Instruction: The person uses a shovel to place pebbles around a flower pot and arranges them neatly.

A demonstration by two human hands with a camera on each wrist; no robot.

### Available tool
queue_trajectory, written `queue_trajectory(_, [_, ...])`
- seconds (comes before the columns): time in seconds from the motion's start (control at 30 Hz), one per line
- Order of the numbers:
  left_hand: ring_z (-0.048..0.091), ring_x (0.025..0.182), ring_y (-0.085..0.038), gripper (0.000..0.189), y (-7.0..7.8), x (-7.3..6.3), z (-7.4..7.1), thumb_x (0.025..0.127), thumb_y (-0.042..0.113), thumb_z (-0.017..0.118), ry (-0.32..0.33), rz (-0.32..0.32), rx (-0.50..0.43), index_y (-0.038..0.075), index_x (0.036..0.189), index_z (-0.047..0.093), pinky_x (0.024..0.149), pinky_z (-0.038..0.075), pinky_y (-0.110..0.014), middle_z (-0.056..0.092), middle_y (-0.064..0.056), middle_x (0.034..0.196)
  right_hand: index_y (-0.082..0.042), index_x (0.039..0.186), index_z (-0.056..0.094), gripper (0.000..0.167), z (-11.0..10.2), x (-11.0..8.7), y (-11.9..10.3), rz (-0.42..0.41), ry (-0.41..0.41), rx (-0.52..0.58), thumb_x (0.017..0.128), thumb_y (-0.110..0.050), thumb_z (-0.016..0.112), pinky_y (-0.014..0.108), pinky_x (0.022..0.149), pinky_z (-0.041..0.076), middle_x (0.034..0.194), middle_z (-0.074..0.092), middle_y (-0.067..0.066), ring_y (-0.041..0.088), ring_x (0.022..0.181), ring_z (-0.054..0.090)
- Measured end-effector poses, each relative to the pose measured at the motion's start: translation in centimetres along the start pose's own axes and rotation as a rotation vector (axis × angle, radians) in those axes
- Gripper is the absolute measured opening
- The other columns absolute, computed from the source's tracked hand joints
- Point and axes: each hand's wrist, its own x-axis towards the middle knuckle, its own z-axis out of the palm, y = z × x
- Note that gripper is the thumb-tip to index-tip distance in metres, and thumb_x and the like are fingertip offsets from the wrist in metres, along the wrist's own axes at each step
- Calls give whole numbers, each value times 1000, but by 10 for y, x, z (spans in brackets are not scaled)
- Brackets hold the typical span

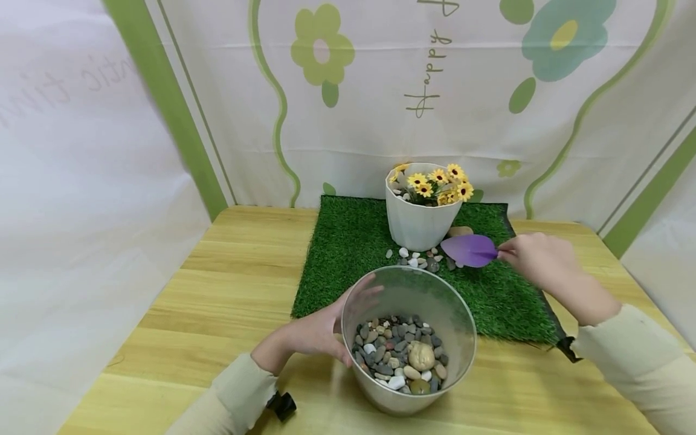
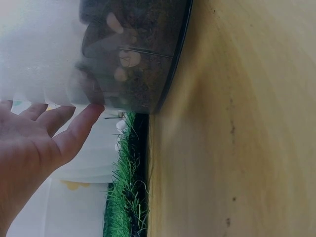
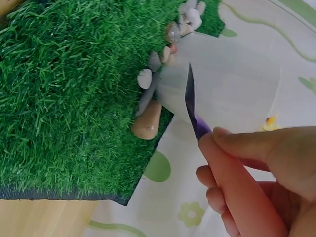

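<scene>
My right hand (image 1: 535,260) grips a small trowel by its salmon-coloured handle (image 3: 237,190). The trowel's purple blade (image 1: 472,250) points left, close over pebbles at the foot of a white ribbed flowerpot (image 1: 415,226). Yellow flowers (image 1: 435,181) stand in that pot. In front of it is a clear plastic bucket (image 1: 409,406), upright on the table. Its bottom holds many grey, tan and white pebbles (image 1: 399,350). My left hand (image 1: 310,332) holds the bucket's left side, thumb toward the front and fingers spread behind the see-through wall.
A green artificial-grass mat (image 1: 348,241) lies under the pot on the wooden table (image 1: 217,314). Loose pebbles (image 1: 415,261) sit on the mat before the pot, and a larger tan stone (image 3: 147,122) rests beside it. A white flower-printed curtain (image 1: 217,121) hangs behind.
</scene>
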Motion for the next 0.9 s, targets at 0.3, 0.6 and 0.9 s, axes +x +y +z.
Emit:
queue_trajectory(0.3, [11,155,-37,136,1,1,1,76,69,74,1,0,-1,20,162,-19,124,19,-44,1,-17,170,-1,117,76,34,-11,-14,4,16,-75,131,100,-29,66,31,46,35,96,76,16,19,61,58])
queue_trajectory(0.6, [10,155,-37,135,3,0,1,76,69,75,2,-4,-8,24,163,-18,124,19,-43,1,-17,170,-4,118,77,35,-26,-36,-13,-17,-40,143,101,-32,65,29,44,28,89,76,7,14,53,43])
queue_trajectory(0.9, [11,155,-35,134,2,0,0,75,70,74,6,-9,1,26,163,-17,124,19,-43,3,-15,171,-7,127,73,34,-49,-50,-34,-95,2,123,104,-29,62,27,44,29,68,57,-10,9,50,35])
